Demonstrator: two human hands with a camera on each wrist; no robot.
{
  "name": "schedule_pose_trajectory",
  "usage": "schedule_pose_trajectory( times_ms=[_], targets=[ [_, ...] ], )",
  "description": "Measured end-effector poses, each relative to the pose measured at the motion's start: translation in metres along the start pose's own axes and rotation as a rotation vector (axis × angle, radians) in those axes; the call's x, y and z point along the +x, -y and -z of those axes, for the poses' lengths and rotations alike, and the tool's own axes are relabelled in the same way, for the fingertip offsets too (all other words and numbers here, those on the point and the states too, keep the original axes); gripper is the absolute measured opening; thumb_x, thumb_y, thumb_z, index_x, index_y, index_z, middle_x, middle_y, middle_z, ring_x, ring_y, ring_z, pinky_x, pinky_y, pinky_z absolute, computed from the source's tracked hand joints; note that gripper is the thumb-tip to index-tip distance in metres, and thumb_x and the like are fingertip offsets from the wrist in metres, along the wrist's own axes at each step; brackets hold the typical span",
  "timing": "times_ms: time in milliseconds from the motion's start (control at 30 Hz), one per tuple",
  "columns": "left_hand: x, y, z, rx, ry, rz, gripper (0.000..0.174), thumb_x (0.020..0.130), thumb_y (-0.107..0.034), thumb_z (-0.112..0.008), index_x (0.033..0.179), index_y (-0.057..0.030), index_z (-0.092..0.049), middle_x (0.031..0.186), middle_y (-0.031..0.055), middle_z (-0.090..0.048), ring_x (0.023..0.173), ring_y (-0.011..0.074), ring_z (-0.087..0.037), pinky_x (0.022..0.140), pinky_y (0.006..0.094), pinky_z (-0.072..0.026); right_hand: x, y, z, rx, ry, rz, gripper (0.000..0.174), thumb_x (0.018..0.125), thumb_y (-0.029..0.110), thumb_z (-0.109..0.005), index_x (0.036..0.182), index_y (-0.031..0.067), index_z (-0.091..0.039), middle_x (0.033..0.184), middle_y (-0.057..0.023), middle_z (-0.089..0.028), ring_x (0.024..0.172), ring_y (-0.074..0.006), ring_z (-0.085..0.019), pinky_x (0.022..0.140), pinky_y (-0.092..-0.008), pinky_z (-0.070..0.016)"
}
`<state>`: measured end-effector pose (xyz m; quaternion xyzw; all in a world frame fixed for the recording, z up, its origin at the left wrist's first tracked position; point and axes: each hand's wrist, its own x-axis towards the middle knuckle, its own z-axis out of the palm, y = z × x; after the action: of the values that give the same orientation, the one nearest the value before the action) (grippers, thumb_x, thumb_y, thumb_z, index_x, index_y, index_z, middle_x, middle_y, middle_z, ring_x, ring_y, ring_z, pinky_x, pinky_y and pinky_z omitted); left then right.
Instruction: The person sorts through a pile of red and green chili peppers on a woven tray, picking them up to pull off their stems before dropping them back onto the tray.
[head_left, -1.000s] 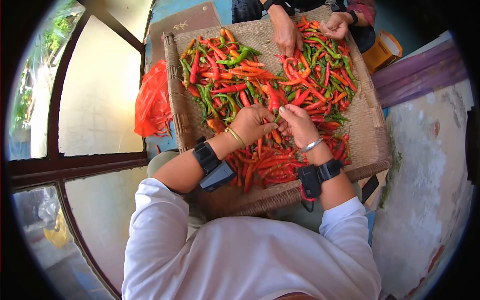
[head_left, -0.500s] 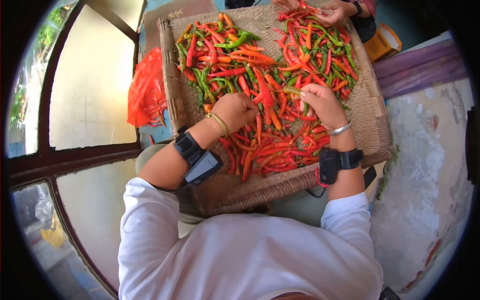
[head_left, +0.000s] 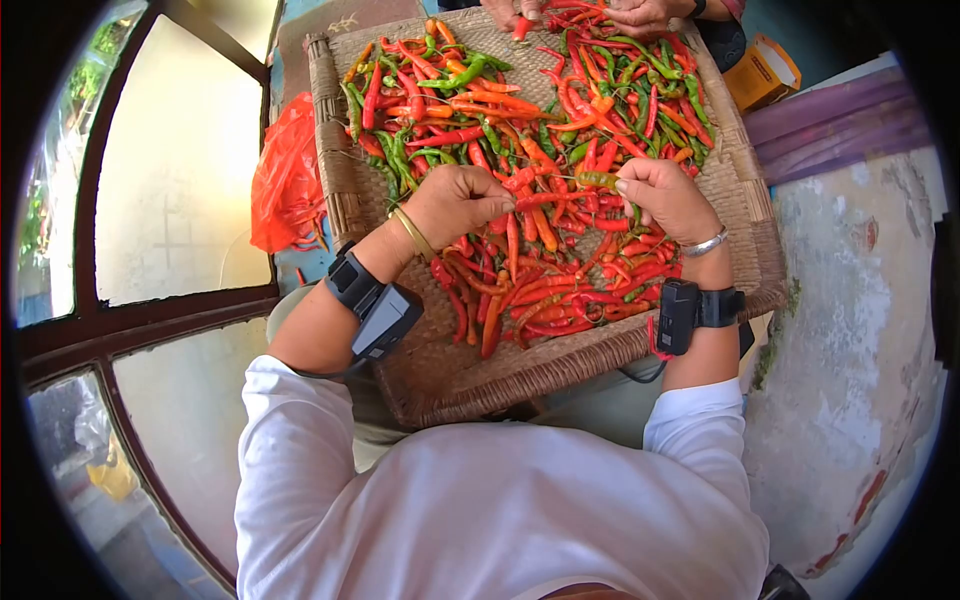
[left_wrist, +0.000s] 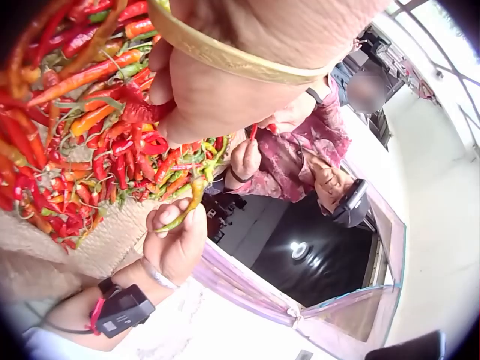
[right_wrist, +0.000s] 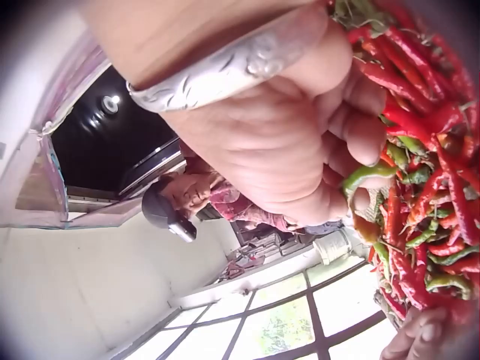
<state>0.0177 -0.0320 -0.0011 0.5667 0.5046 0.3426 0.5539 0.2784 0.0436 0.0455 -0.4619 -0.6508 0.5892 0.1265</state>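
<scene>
I record peppers (head_left: 570,300) lying in the woven tray (head_left: 425,375), spread over its far left, far right and near middle. Left of the tray I note a bag (head_left: 287,185), with a window (head_left: 190,160) further left. Right of the tray: a box (head_left: 763,75) by the far end, cloth (head_left: 840,132) nearer, and a wall (head_left: 850,300) before the cloth.

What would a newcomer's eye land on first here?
The heap of red, green and orange peppers on the woven tray, mid-frame in the head view. Next, the crumpled red plastic bag just left of the tray, and the yellowish-green pepper pinched in the right hand.
</scene>
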Motion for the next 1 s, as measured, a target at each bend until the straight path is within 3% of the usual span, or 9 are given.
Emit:
schedule_pose_trajectory(
  times_ms=[133,300,400,500,633,700,767,833,1000],
  targets=[
    [-0.001,-0.01,0.007,-0.298,0.055,0.129,0.011,0.079,-0.013,-0.063,0.081,-0.0025,-0.064,0.061,-0.0037,-0.055,0.048,0.0016,-0.043,0.042,0.0172,-0.0335,0.003,-0.006,-0.013,-0.255,0.114,0.029,0.014,0.083,0.015,-0.051,0.076,0.0034,-0.054,0.059,0.0033,-0.049,0.047,-0.0028,-0.042,0.044,-0.0184,-0.0362],
    [0.005,-0.013,-0.009,-0.324,0.006,0.083,0.012,0.079,-0.014,-0.063,0.083,-0.0029,-0.064,0.065,-0.0034,-0.057,0.051,0.0019,-0.045,0.045,0.0168,-0.0364,0.01,-0.012,-0.032,-0.255,0.192,0.092,0.014,0.083,0.014,-0.052,0.082,0.0006,-0.056,0.063,0.0026,-0.05,0.051,-0.0037,-0.045,0.046,-0.0195,-0.0383],
    [0.009,-0.017,-0.009,-0.355,-0.044,0.017,0.012,0.079,-0.014,-0.062,0.086,-0.0033,-0.064,0.068,-0.0032,-0.058,0.053,0.0019,-0.046,0.048,0.0162,-0.0379,0.009,-0.01,-0.018,-0.146,-0.047,0.095,0.014,0.083,0.012,-0.051,0.089,0.0005,-0.057,0.064,0.0027,-0.051,0.05,-0.0034,-0.044,0.046,-0.0176,-0.0379],
    [0.016,-0.017,-0.009,-0.362,-0.073,0.01,0.013,0.08,-0.012,-0.06,0.09,-0.0035,-0.064,0.071,-0.0034,-0.059,0.056,0.002,-0.047,0.051,0.0159,-0.039,0.012,-0.009,-0.009,0.325,-0.448,0.201,0.025,0.083,0.013,-0.053,0.104,-0.0016,-0.055,0.072,-0.0011,-0.055,0.059,-0.0053,-0.051,0.049,-0.0185,-0.0411],
    [0.023,-0.02,-0.023,-0.362,-0.13,-0.023,0.015,0.082,-0.01,-0.058,0.095,-0.0039,-0.063,0.074,-0.0042,-0.058,0.058,0.0018,-0.047,0.052,0.0161,-0.0394,0.011,-0.001,-0.016,0.443,-0.665,0.253,0.03,0.084,0.016,-0.054,0.108,-0.0017,-0.053,0.077,-0.0034,-0.058,0.062,-0.0059,-0.053,0.051,-0.0187,-0.0425],
    [0.025,-0.021,-0.028,-0.399,-0.152,-0.025,0.017,0.082,-0.009,-0.057,0.098,-0.004,-0.062,0.075,-0.0044,-0.058,0.058,0.0016,-0.047,0.052,0.0162,-0.0395,0.004,-0.004,-0.029,0.273,-0.305,0.179,0.03,0.084,0.018,-0.054,0.105,-0.002,-0.055,0.077,-0.0037,-0.058,0.062,-0.0065,-0.053,0.053,-0.019,-0.0433],
    [0.026,-0.025,-0.031,-0.37,-0.143,-0.039,0.018,0.083,-0.008,-0.055,0.099,-0.0015,-0.06,0.077,-0.0019,-0.06,0.059,0.0019,-0.047,0.053,0.016,-0.0419,-0.003,0.001,-0.047,0.165,-0.124,0.116,0.028,0.084,0.021,-0.055,0.099,-0.0018,-0.057,0.072,-0.002,-0.057,0.059,-0.0063,-0.052,0.052,-0.0195,-0.0431],
    [0.027,-0.023,-0.036,-0.393,-0.12,-0.019,0.02,0.083,-0.009,-0.055,0.102,-0.0034,-0.06,0.077,-0.0031,-0.059,0.059,0.0013,-0.048,0.054,0.0157,-0.0415,0.0,-0.008,-0.062,0.187,-0.05,0.096,0.023,0.084,0.022,-0.054,0.081,-0.0004,-0.057,0.063,0.0013,-0.053,0.053,-0.0051,-0.05,0.049,-0.0198,-0.0414],
    [0.026,-0.02,-0.044,-0.34,-0.113,0.048,0.023,0.084,-0.01,-0.055,0.107,-0.0061,-0.059,0.08,-0.0044,-0.059,0.059,0.0,-0.049,0.055,0.0146,-0.0421,0.0,-0.012,-0.072,0.433,-0.055,-0.03,0.018,0.084,0.018,-0.053,0.075,0.0026,-0.056,0.059,0.0007,-0.052,0.047,-0.005,-0.048,0.043,-0.0176,-0.0374]
  ],
)
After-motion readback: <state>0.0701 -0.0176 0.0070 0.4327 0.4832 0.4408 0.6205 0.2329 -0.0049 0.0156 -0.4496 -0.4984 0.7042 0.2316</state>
